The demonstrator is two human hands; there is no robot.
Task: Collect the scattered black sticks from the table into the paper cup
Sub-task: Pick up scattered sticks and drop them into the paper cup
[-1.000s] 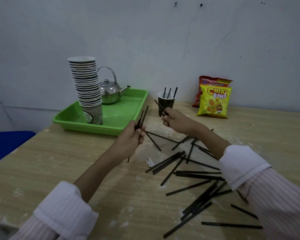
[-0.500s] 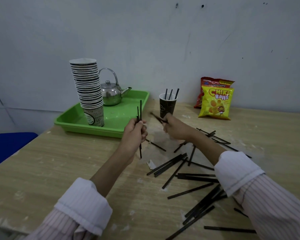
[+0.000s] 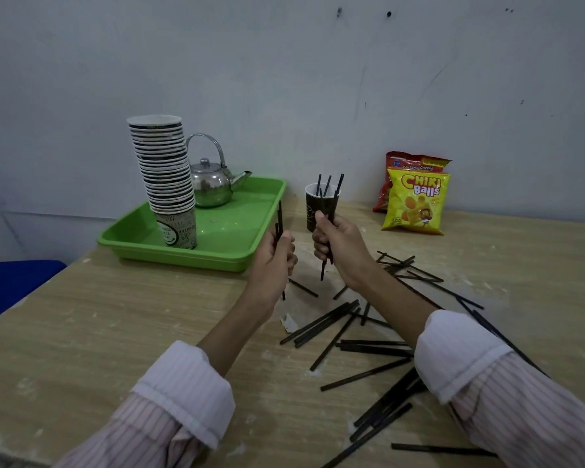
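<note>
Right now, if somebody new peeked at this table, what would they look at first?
Probably the two hands in the middle, the left hand and the right hand, each holding black sticks upright just in front of the dark cup. Next, the mess of loose sticks scattered over the table's right side. Then the tall cup stack on the green tray at the back left.

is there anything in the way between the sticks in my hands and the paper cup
Nothing visible blocks the way. The paper cup stands on bare table just behind your right hand, with the left hand beside it. The green tray sits off to the left, and three sticks already in the cup leave room.
</note>
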